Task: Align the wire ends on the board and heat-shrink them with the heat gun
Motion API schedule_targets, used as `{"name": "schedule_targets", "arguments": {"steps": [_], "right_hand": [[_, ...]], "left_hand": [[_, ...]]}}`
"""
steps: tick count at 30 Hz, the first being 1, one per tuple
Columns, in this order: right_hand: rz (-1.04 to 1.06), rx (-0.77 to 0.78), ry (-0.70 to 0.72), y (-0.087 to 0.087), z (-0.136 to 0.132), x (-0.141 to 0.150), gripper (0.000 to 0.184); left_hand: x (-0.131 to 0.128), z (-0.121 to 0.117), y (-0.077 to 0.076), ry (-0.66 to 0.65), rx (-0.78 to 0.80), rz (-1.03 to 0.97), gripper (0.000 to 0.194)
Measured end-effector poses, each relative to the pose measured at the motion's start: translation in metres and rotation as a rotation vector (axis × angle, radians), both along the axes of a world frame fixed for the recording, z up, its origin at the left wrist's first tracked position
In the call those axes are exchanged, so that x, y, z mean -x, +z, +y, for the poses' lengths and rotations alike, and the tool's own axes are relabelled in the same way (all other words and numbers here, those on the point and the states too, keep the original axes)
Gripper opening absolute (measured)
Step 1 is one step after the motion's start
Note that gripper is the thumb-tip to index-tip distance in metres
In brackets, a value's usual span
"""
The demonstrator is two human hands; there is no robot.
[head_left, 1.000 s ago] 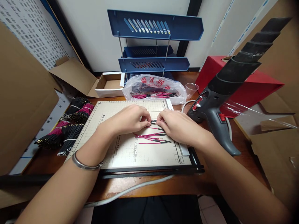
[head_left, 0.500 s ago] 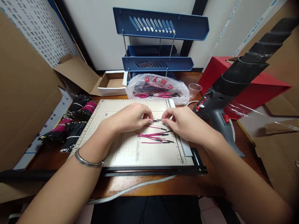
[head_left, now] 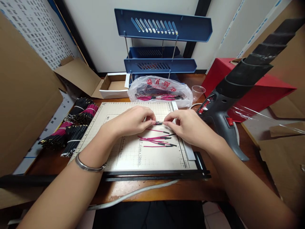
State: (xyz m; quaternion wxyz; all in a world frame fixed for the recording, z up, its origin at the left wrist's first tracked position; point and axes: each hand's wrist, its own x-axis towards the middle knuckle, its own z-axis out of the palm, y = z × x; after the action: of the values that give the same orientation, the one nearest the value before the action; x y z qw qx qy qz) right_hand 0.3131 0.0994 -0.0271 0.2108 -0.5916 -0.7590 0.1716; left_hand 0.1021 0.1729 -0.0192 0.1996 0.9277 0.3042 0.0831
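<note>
Left fingers [head_left: 149, 123] and right fingers [head_left: 171, 127] pinch a slim black piece [head_left: 159, 123] whose ends they hide.

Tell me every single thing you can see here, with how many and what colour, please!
Table: one, brown, middle
Board: one, cream with grid, on table
Loose wires: several, pink with black ends, on board
Tiny parts: too small to count, dark, board's upper middle
Wire bundles: at least four, black and pink, left of board
Bag: one, see-through with red print, behind board
Cup: one, clear, right of bag
Open box: one, white and brown, left of bag
Rack: one, blue, behind bag
Blower-like tool: one, dark grey, right
Red box: one, red, behind tool
Cardboard: several pieces, brown, both sides
Bracelet: one, silvery, left arm
Left grip: one, bare, pinching tiny parts
Right grip: one, bare, pinching their right end
</note>
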Motion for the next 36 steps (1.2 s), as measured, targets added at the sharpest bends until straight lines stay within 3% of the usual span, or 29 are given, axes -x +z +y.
{"name": "schedule_targets", "arguments": {"steps": [19,24,29,36], "right_hand": [[0.020,0.021,0.082,0.000,0.005,-0.003,0.023],[0.025,0.016,-0.019,0.002,0.002,-0.001,0.021],[-0.026,-0.043,-0.030,-0.003,-0.004,0.007,0.027],[0.004,-0.102,-0.166,-0.008,-0.008,0.014,0.026]], "left_hand": [[-0.003,-0.001,-0.002,-0.027,-0.001,-0.037,0.017],[-0.004,-0.002,-0.002,-0.012,-0.006,-0.035,0.019],[-0.004,-0.003,-0.002,0.047,-0.078,-0.033,0.018],[-0.005,-0.005,-0.002,0.019,-0.141,-0.142,0.019]]}}
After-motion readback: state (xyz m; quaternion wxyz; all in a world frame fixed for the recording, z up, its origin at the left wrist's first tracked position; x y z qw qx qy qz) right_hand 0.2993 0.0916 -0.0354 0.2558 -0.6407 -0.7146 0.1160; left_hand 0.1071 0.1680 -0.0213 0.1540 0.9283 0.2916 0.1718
